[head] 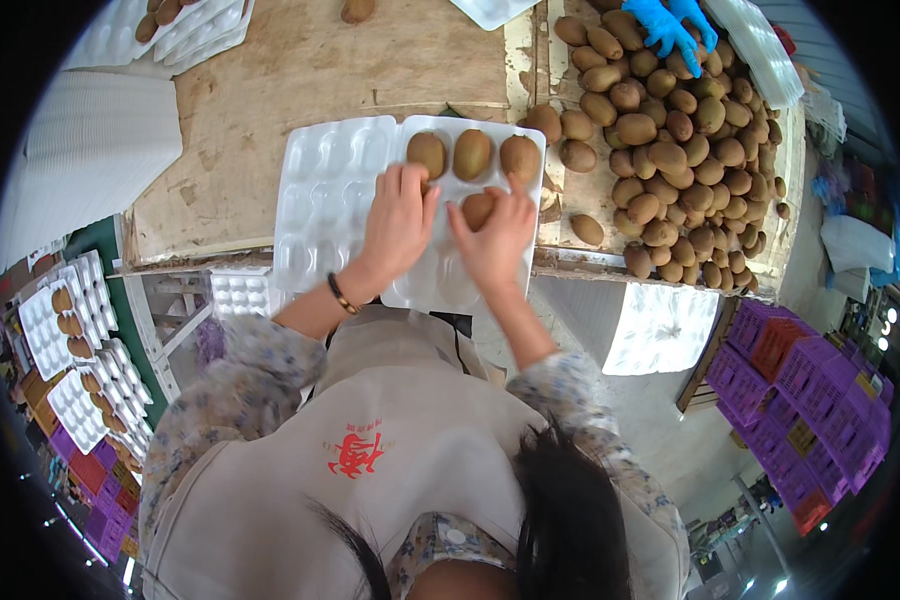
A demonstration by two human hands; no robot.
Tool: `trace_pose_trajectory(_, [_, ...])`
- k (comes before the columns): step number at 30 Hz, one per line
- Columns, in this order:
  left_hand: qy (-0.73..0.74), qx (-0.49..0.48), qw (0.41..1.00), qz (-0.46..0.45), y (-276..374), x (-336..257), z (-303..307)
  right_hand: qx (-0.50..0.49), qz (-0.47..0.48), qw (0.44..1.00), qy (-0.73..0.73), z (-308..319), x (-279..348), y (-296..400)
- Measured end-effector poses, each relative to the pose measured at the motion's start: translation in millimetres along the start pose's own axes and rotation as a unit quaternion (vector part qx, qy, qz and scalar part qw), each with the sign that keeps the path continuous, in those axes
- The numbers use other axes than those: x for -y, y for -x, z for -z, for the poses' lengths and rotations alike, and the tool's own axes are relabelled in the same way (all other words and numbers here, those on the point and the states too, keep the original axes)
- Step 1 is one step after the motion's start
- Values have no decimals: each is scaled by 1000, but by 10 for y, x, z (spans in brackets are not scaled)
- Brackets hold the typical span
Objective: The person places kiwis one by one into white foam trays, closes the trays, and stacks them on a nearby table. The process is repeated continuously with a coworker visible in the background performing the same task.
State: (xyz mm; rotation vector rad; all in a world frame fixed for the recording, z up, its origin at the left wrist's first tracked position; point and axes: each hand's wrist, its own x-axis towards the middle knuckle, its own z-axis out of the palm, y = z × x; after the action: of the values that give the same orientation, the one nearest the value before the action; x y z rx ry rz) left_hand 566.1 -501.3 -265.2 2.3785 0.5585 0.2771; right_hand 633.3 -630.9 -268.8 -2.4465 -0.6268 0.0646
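Note:
Before me a white moulded plastic tray (322, 195) with two hinged halves lies on the wooden table, its near edge overhanging the front. Three brown kiwifruit (472, 155) fill the far row of the right half. My left hand (400, 217), with a beaded bracelet at the wrist, is over the second row of that half. Its fingers are closed around a kiwifruit (425, 187), mostly hidden by them. My right hand (495, 232) grips another kiwifruit (478, 211) between thumb and fingers, in or just above the middle cup of the same row.
A big heap of kiwifruit (675, 157) covers the table's right side, where another person's blue-gloved hands (664, 30) reach in. Stacked trays (97, 142) stand at left. Purple crates (802, 397) are at lower right; filled trays (82, 367) sit at far left.

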Motion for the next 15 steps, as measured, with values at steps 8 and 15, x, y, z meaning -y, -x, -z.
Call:
trace_pose_trajectory(8, [-50,-143,988,-23,-36,-152,-95,-99,-135,973,-161,140,-584,-155])
trace_pose_trajectory(15, [-103,250,959,-86,-1923,-460,-1126,69,-157,977,127,-203,-1597,-1367])
